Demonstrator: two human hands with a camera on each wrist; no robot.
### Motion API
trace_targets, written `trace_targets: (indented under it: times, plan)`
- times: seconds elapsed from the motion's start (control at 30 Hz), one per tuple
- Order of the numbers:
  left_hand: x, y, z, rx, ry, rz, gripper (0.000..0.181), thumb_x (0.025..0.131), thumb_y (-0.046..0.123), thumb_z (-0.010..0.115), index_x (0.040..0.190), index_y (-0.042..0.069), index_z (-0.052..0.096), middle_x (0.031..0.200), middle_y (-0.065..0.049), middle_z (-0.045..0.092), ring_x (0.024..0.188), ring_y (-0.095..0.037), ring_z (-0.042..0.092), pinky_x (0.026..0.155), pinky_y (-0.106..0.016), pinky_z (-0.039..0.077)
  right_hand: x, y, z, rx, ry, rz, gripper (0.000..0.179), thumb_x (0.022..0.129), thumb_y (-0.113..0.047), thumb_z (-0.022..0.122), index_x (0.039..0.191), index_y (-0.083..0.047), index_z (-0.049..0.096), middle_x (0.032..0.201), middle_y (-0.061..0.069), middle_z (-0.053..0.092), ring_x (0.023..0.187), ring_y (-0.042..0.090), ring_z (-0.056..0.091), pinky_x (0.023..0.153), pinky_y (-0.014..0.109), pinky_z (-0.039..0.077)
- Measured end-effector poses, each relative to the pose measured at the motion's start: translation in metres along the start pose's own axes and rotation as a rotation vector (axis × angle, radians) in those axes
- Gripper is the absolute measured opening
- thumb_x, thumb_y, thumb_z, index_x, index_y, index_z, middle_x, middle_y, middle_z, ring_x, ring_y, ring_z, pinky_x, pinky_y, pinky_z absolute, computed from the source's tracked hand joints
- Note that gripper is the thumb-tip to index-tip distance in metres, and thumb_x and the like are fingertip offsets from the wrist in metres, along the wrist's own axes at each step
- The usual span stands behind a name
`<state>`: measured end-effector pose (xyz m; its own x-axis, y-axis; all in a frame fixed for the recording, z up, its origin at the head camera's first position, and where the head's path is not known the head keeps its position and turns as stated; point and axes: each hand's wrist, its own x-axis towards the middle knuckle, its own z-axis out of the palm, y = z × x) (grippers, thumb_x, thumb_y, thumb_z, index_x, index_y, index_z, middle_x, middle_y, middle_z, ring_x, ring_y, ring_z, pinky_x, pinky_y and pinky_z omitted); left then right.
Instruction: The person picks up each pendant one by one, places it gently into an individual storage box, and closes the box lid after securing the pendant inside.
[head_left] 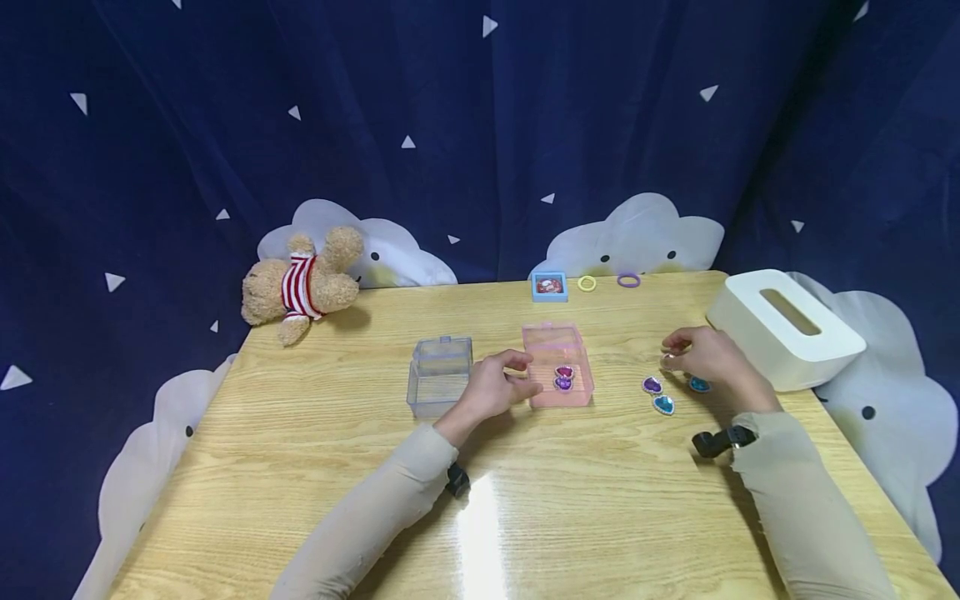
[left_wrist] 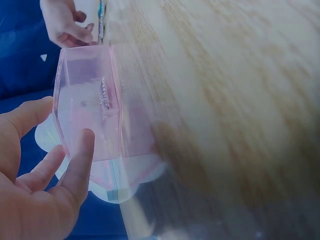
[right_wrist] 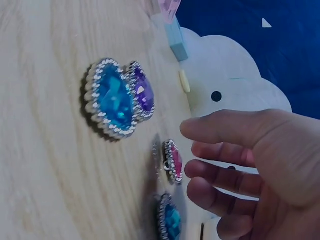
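The right grip (head_left: pixel 705 358) is loosely bent and holds nothing. Its fingertips are just beside the pink gem (right_wrist: pixel 173 161), which is on the worktop (head_left: pixel 585 492). Close under this grip lies a blue gem (head_left: pixel 699 384); to its left, a purple gem (head_left: pixel 652 385) and a second blue gem (head_left: pixel 663 405) lie side by side, between it and the open pink box (head_left: pixel 581 398). At its right, near the forearm, the white tissue box (head_left: pixel 825 333) limits the room on that side.

The left grip (head_left: pixel 495 385) is also released, with fingers spread at the left side of the pink box, partly covering this side; whether they touch it, one cannot tell. Inside this box are a magenta gem (head_left: pixel 564 372) and a violet gem (head_left: pixel 563 384). Left of this grip, partly behind it, stands the open grey box (head_left: pixel 431 408).

Farther beyond the grips are a light-blue square case (head_left: pixel 549 287), a yellow ring (head_left: pixel 587 283) and a purple ring (head_left: pixel 628 280). Far to the left lies a teddy bear (head_left: pixel 300 287) in a striped shirt, before the dark blue curtain (head_left: pixel 420 83).
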<state>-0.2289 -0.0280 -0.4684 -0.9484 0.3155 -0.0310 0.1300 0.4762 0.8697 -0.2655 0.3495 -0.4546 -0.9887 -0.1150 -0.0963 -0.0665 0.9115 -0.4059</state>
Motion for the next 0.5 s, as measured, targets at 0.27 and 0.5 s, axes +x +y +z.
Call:
trace_targets:
  times: [0.27,0.5]
  plan:
    - [0.0,0.0,0.0,0.008,0.004,0.001,0.051,0.084,0.026,0.081,0.129,0.009,0.064,0.122,-0.011,0.07,0.098,-0.026,0.074,0.074,-0.028,0.06,0.003,0.01,0.006,-0.062,-0.013,0.01,0.04,0.082,-0.034,0.077,0.109,-0.005,0.07,0.095,0.008,0.07,0.087,0.024,0.061,0.074,0.039,0.045]
    - [0.0,0.0,0.0,0.006,0.005,0.006,0.051,0.084,0.026,0.081,0.129,0.009,0.065,0.122,-0.012,0.07,0.098,-0.026,0.074,0.073,-0.028,0.06,0.005,0.013,0.009,-0.074,-0.017,0.015,0.039,0.082,-0.033,0.078,0.109,-0.006,0.071,0.094,0.008,0.069,0.087,0.025,0.06,0.075,0.041,0.045]
